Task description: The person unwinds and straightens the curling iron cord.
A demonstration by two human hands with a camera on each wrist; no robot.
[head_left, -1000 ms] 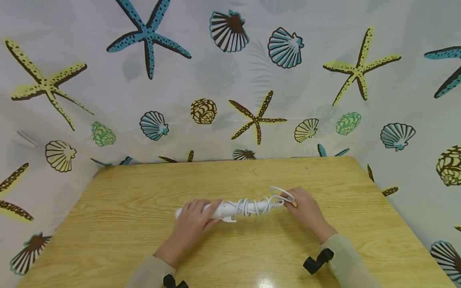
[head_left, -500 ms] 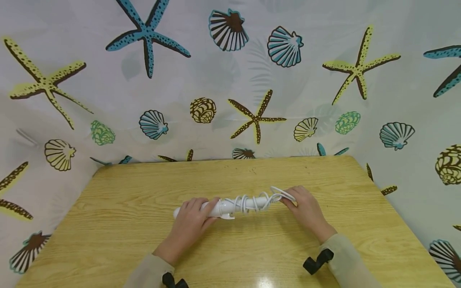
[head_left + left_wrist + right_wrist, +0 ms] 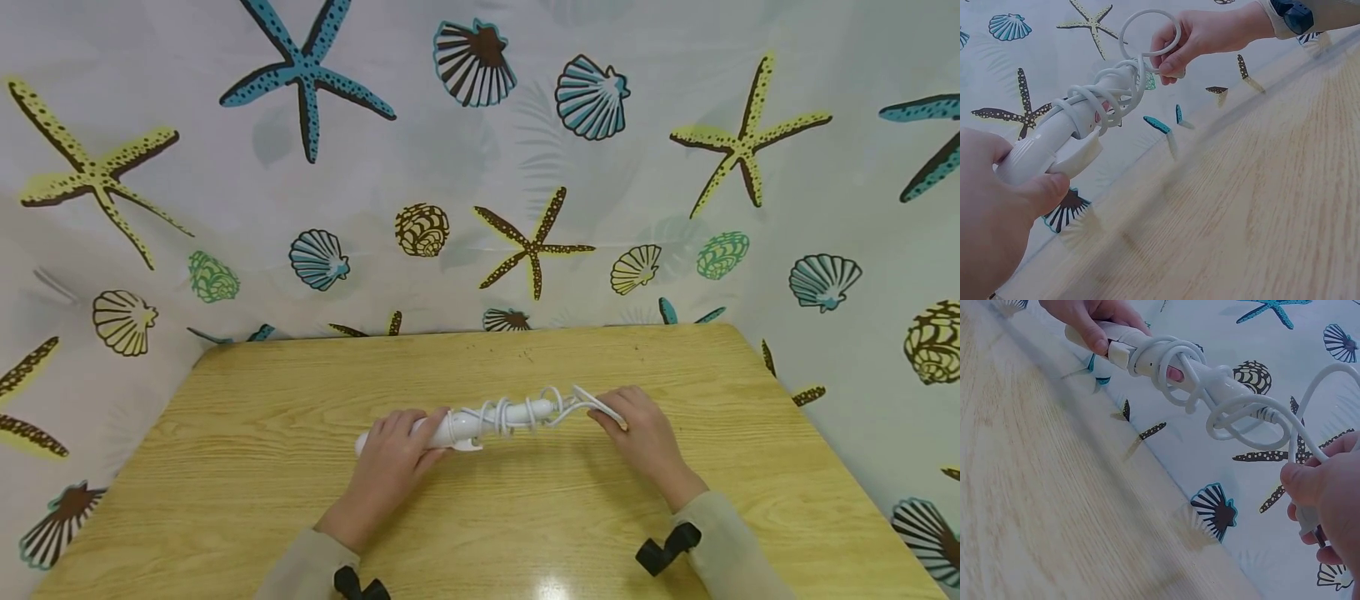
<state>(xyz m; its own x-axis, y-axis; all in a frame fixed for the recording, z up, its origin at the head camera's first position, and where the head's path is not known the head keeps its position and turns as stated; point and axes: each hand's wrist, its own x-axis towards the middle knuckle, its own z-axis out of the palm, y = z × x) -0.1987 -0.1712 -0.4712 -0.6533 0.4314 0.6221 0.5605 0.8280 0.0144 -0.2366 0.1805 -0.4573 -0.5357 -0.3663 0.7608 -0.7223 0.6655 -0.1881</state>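
Observation:
A white curling iron [image 3: 465, 427] is held over the table, its right end tilted slightly upward. My left hand [image 3: 393, 454] grips it around the left part, with the thumb beside the clamp lever [image 3: 1120, 355]. White cord [image 3: 1085, 103] winds loosely in several turns around the handle, and a reddish patch shows between the turns. At the right, my right hand [image 3: 641, 429] pinches a loop of the cord between thumb and fingers. The plug [image 3: 1307, 519], with a metal prong showing, sits under those fingers in the right wrist view.
The wood-grain table [image 3: 480, 533] spreads beneath both hands. Behind it and along both sides hangs a pale cloth [image 3: 465, 167] printed with starfish and shells. Black camera mounts [image 3: 667, 548] sit on both wrists, over beige sleeves [image 3: 731, 542].
The curling iron has shifted a little left, its cord end rising. My right hand has moved slightly right, drawing the cord loop outward from the handle's end.

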